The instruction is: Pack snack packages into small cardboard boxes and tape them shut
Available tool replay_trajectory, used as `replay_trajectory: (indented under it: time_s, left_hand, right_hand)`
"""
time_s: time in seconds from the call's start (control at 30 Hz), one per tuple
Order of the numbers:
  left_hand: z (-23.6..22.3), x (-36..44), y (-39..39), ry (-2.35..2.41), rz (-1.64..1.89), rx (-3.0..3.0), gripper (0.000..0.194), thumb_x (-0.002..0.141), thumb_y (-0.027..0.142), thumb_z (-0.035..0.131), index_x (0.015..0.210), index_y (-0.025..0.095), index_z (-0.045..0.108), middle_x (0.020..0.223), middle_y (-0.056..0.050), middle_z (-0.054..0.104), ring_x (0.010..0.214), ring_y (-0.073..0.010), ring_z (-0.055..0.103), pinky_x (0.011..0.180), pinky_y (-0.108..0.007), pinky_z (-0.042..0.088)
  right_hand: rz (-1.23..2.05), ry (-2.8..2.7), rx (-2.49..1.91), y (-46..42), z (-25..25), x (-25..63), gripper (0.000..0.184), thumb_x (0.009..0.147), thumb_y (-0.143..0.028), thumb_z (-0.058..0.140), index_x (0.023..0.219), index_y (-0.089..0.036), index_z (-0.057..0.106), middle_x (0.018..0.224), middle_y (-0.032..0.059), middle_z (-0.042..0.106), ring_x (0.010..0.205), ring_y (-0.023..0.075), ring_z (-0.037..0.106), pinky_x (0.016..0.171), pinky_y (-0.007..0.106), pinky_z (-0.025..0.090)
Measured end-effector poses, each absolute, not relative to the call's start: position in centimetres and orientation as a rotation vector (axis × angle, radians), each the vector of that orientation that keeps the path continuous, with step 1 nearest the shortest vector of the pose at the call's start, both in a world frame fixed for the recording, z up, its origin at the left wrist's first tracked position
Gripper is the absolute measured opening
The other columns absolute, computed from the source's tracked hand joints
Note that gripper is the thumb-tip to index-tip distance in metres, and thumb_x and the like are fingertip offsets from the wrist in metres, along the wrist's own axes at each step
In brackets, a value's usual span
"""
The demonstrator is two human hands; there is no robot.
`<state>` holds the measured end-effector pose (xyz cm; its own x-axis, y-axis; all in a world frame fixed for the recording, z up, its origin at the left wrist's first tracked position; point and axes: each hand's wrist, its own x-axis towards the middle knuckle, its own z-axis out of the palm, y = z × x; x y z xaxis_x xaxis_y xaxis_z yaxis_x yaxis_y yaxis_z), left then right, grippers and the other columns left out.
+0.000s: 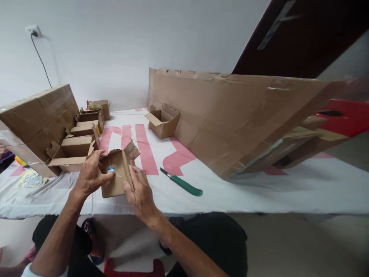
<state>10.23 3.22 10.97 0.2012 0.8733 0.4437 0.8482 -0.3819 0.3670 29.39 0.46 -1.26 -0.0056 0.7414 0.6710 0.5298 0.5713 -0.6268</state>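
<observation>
Between my two hands, near the table's front edge, is a small cardboard box [117, 184] with a blue-and-white patch on its face. My left hand [91, 173] grips its left side, thumb lying beside the patch. On the right, my right hand [141, 190] is closed around the box's edge, just below a raised flap. A green-handled knife [186, 185] lies on the cloth to the right of my right hand. Just left of my left hand stands an open cardboard box [72, 152].
Several small cardboard boxes [86, 123] line the left, beside a large carton [43, 111]. Another open box [163, 123] stands against a long cardboard panel [219, 115]. Yellow sticker sheet [31, 180] lies at left. A red stool [132, 271] is below the table.
</observation>
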Motion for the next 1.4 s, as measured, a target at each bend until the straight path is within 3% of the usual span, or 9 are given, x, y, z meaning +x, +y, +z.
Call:
replay_trajectory:
  time_s: [0.57,0.8,1.0,1.17,1.4]
  left_hand:
    - [11.36,10.68,3.68,1.728,0.908,2.417,0.052,0.075,0.025,0.078,0.125,0.021,0.065,0.120,-0.010,0.078,0.105,-0.0304,0.076,0.093,-0.042,0.059]
    - [11.10,10.29,3.51,1.676,0.943,2.356,0.056,0.076,0.034,0.084,0.127,0.020,0.066,0.117,-0.010,0.077,0.100,-0.0284,0.074,0.087,-0.040,0.059]
    - [10.78,10.64,3.79,1.687,0.980,2.378,0.051,0.075,0.025,0.078,0.125,0.021,0.066,0.115,-0.009,0.077,0.101,-0.0286,0.073,0.088,-0.041,0.059]
    - [11.17,10.56,3.62,1.604,0.948,2.300,0.051,0.078,0.036,0.079,0.125,0.020,0.065,0.115,-0.008,0.076,0.094,-0.0259,0.072,0.082,-0.039,0.058]
    - [10.91,10.77,3.47,1.611,0.986,2.245,0.046,0.079,0.035,0.076,0.121,0.022,0.064,0.111,-0.006,0.074,0.090,-0.0230,0.070,0.081,-0.037,0.056]
  right_hand:
    - [0.202,-1.653,-1.074,0.50,-1.07,29.26,0.058,0.102,-0.023,0.053,0.159,-0.010,0.056,0.146,0.0228,0.065,0.138,0.0366,0.061,0.118,0.059,0.055]
    - [0.217,-1.646,-1.076,0.40,-1.02,29.26,0.060,0.102,-0.024,0.054,0.161,-0.013,0.054,0.148,0.0213,0.065,0.140,0.0359,0.061,0.119,0.058,0.055]
    - [0.204,-1.643,-1.087,0.46,-0.99,29.16,0.058,0.103,-0.024,0.053,0.159,-0.011,0.056,0.147,0.0226,0.065,0.140,0.0364,0.061,0.119,0.059,0.055]
    - [0.199,-1.637,-1.087,0.39,-0.91,29.27,0.058,0.103,-0.025,0.052,0.159,-0.010,0.056,0.147,0.0235,0.065,0.140,0.0373,0.061,0.119,0.061,0.054]
    - [0.221,-1.631,-1.096,0.18,-0.69,29.23,0.060,0.103,-0.027,0.055,0.159,-0.008,0.055,0.147,0.0249,0.064,0.139,0.0382,0.061,0.119,0.061,0.054]
